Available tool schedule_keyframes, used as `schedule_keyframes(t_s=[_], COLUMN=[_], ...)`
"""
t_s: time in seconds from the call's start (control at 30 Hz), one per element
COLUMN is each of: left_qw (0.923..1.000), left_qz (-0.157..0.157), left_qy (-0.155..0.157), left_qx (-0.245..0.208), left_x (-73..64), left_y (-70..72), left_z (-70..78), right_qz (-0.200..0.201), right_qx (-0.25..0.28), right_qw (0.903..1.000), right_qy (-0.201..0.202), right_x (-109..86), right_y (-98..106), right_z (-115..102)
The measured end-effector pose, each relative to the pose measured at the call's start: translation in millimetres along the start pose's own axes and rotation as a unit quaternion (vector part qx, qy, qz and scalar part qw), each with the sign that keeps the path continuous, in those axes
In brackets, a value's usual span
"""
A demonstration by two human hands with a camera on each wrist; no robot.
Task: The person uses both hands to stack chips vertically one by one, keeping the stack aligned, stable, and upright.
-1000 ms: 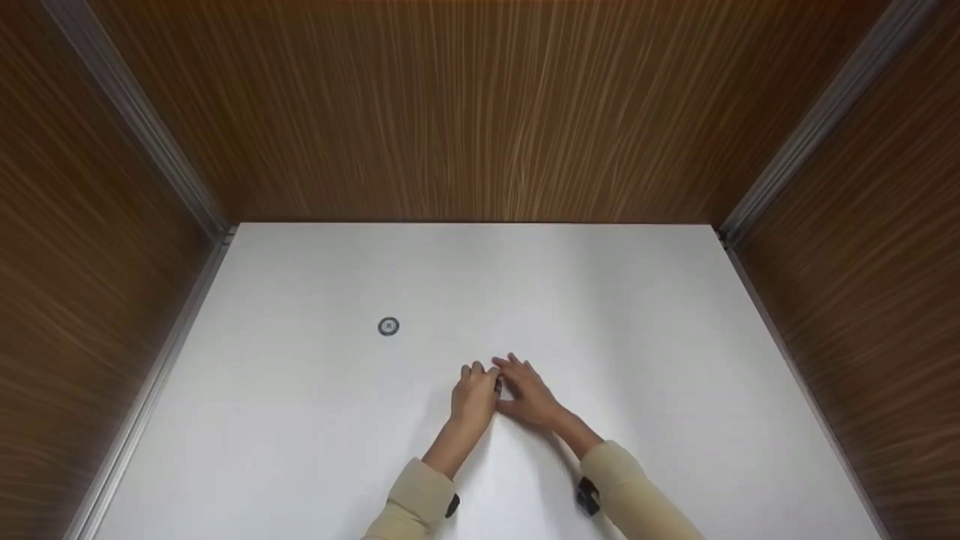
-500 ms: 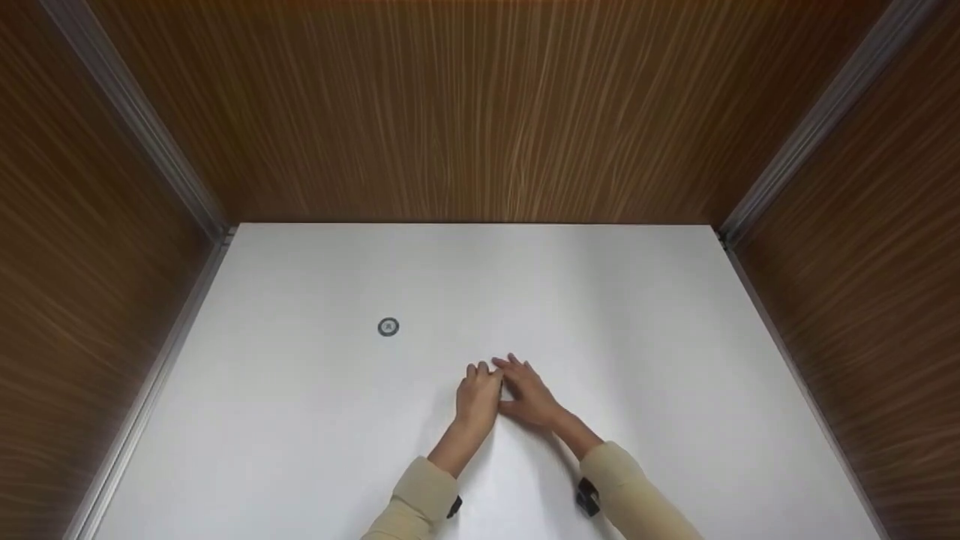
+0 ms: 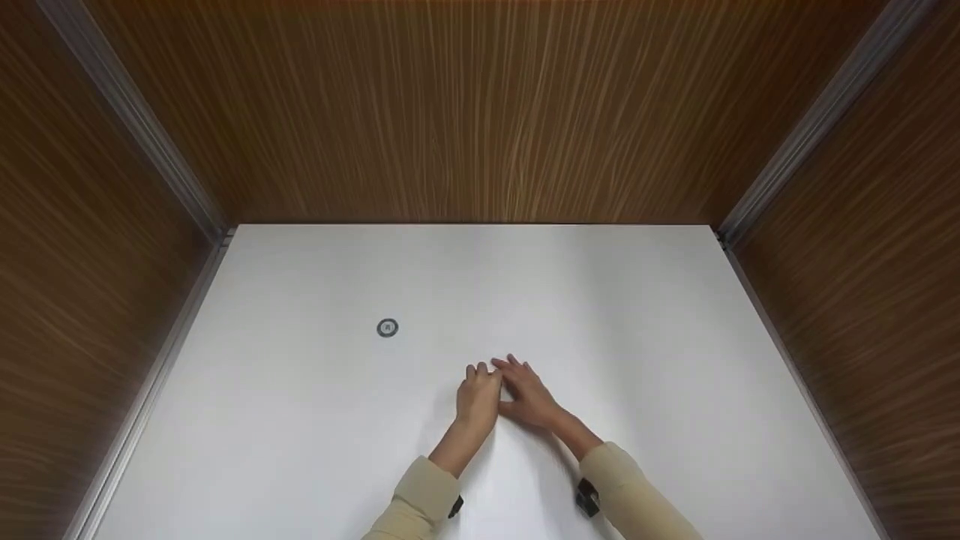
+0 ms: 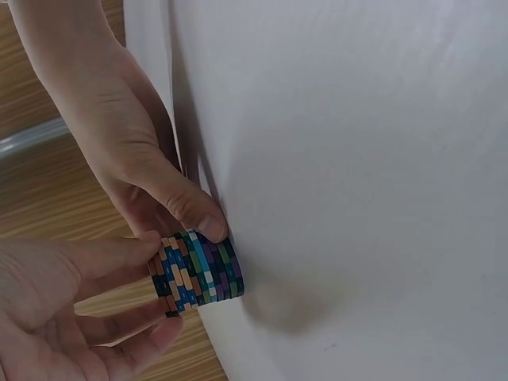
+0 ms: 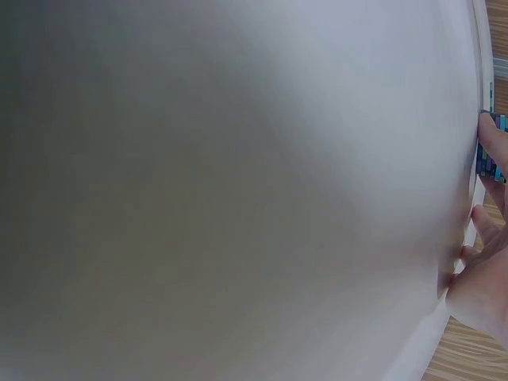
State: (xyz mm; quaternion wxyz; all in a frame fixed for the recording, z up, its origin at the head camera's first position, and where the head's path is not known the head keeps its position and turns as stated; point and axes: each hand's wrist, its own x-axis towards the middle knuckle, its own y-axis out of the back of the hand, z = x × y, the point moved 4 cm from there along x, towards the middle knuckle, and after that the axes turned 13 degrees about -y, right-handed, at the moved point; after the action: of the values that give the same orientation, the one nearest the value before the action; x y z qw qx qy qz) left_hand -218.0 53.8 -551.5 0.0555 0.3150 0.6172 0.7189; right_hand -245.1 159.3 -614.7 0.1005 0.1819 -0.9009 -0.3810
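A short stack of poker chips (image 4: 194, 270) with blue, orange, purple and green edges stands on the white table (image 3: 300, 420). My left hand (image 3: 478, 401) holds the stack's upper end between its fingers, as the left wrist view shows. My right hand (image 3: 531, 397) has its thumb (image 4: 210, 228) against the stack near the table, its other fingers partly hidden behind. In the head view the hands cover the stack. The stack (image 5: 494, 147) shows at the right edge of the right wrist view, with fingers on it.
A single round chip (image 3: 387, 328) lies flat on the table, to the left of and beyond my hands. Wood-grain panels (image 3: 480, 112) stand at the back and both sides. Metal rails (image 3: 161, 150) run along the corners.
My left hand has shifted slightly right over the stack, hiding the dark part visible between the hands a second ago. My right hand has stayed almost still.
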Motion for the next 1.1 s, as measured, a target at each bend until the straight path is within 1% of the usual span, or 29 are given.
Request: schedule_keyframes(t_s=[0.1, 0.23, 0.3, 0.4, 0.5, 0.67, 0.9, 1.1], left_qw=[1.0000, 0.9997, 0.9996, 0.9994, 0.9994, 0.9989, 0.9954, 0.9954], left_qz=[0.000, -0.011, -0.010, 0.003, 0.009, 0.004, -0.008, 0.000], left_qy=[0.001, 0.009, 0.011, 0.012, 0.012, 0.016, 0.022, 0.014], left_qx=[-0.005, -0.019, -0.024, -0.031, -0.032, -0.045, -0.093, -0.095], left_x=[0.1, -0.3, -0.8, -0.9, -0.7, -0.5, -2.1, -2.3], left_y=[0.2, -0.7, -1.2, -0.8, 0.0, 1.2, 2.1, 3.1], left_z=[-0.5, -1.9, -2.3, -2.8, -3.1, -4.1, -7.8, -9.3], right_qz=[-0.009, -0.006, -0.004, 0.000, 0.002, 0.002, 0.002, 0.004], right_qx=[-0.013, -0.019, -0.015, -0.011, -0.010, -0.009, -0.010, 0.000], right_qw=[0.9998, 0.9995, 0.9997, 0.9999, 0.9999, 0.9999, 0.9999, 1.0000], right_qy=[-0.015, -0.023, -0.020, -0.012, -0.008, -0.011, -0.008, 0.000], right_x=[0.8, 0.6, 0.8, 1.0, 1.5, 1.0, 1.3, 1.7], right_y=[-0.9, -0.6, -0.6, -0.5, -0.2, 0.1, -0.2, 0.1], right_z=[0.3, -1.3, -1.5, -1.7, -1.4, -2.3, -3.4, -3.1])
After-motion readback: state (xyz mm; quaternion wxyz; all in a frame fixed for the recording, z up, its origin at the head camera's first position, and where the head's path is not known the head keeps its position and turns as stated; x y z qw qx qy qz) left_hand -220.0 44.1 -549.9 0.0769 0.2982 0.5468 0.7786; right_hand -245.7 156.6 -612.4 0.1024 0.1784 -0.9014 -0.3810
